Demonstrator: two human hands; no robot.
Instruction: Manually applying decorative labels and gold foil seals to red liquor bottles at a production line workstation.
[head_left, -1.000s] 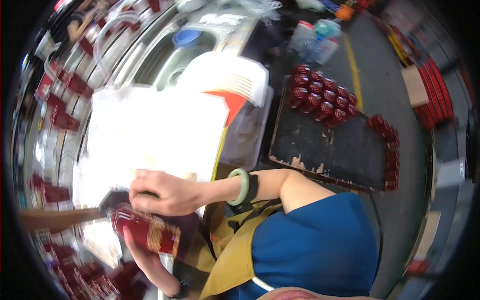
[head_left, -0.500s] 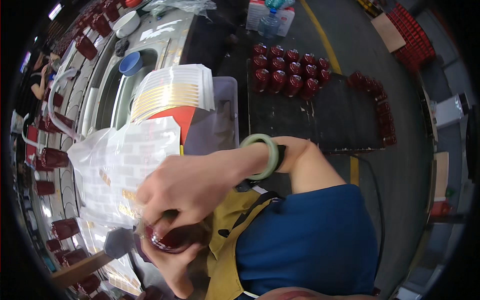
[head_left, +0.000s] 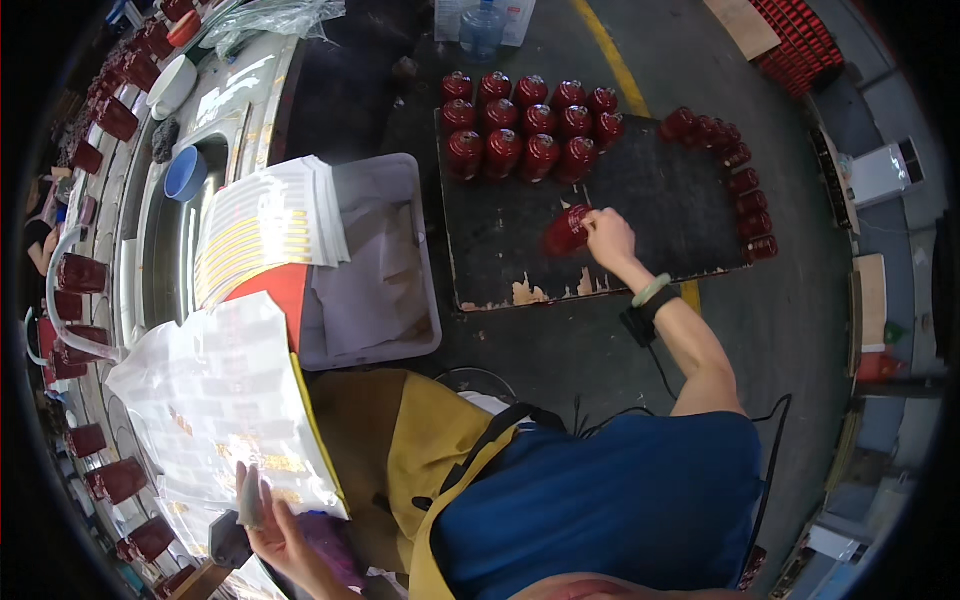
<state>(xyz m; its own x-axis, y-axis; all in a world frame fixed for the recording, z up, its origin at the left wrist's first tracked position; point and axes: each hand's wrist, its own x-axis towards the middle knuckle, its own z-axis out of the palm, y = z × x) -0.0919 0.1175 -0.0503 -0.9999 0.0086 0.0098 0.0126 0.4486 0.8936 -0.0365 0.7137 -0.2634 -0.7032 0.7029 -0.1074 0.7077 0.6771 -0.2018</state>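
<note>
My right hand [head_left: 610, 240] reaches out over a low black table [head_left: 650, 215] and grips a glossy dark red bottle [head_left: 567, 231] by one end. The bottle is tilted and smeared by motion, just nearer than several rows of standing red bottles [head_left: 520, 130]. At the lower left, my left hand [head_left: 280, 530] has its fingers apart and upward, with a grey covering on one finger. Beside it lie a sheet of white paper with gold print [head_left: 225, 400], a purple cloth [head_left: 330, 545] and a dark grey block-shaped piece [head_left: 228, 541] on a wooden bar.
A grey plastic bin [head_left: 425, 260] with papers stands left of the table, next to a stack of gold-striped sheets [head_left: 265, 215]. Farther left are a sink, a blue bowl [head_left: 185, 174] and a line of red jars [head_left: 80, 273]. Several bottles [head_left: 750, 200] edge the table's right side.
Both hands were together on a red bottle at the lower left. My right hand has carried a red bottle out over the black table; my left hand has let go and spread its fingers.
</note>
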